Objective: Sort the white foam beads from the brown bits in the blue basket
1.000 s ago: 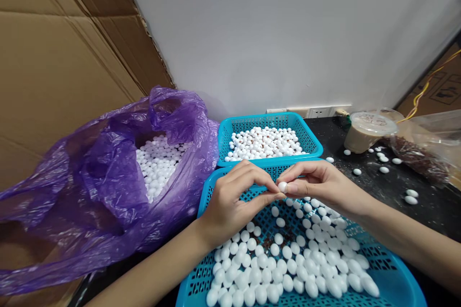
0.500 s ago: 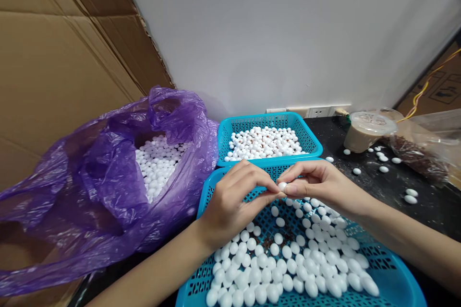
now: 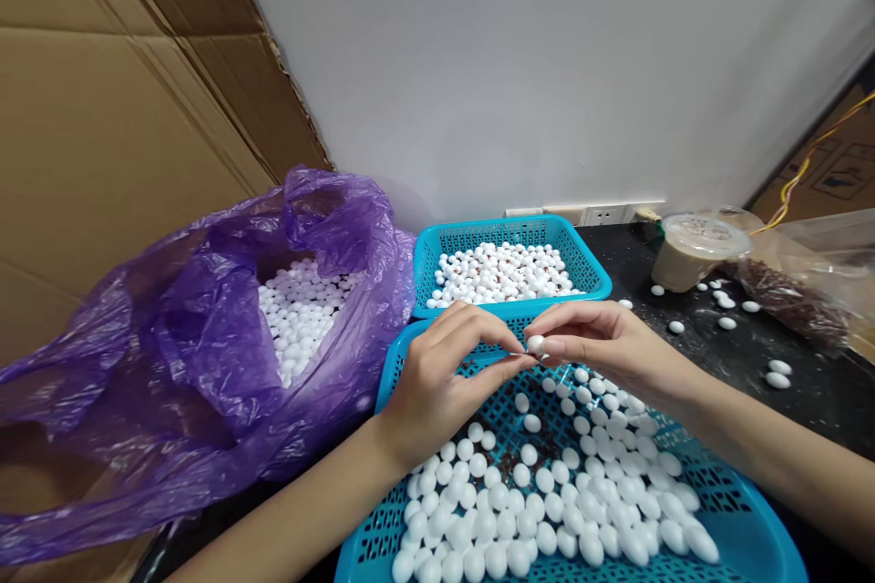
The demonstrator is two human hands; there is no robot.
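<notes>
A small white egg-shaped ball (image 3: pixel 536 345) is pinched between the thumb and fingers of my right hand (image 3: pixel 608 342). My left hand (image 3: pixel 447 378) meets it from the other side, thumb and index fingertip closed on a tiny dark reddish-brown bit at the ball's edge; its kind is too small to make out. Both hands hover over the far part of the near blue plastic basket (image 3: pixel 766 519). Many loose white egg-shaped balls (image 3: pixel 496 524) lie in that basket, with brown crumbs (image 3: pixel 509 460) among them.
Behind stands a second blue basket (image 3: pixel 594 269) of white balls with brown bits. To the left, a purple plastic bag (image 3: pixel 205 319) holds more. On the black table at right are a lidded cup (image 3: pixel 694 255), stray balls (image 3: pixel 777 373) and a clear bag of brown strands (image 3: pixel 797 296).
My fingertips have parted slightly around the ball, so more of it shows, held in my right fingers. A dark brown bit now shows at my left fingertips.
</notes>
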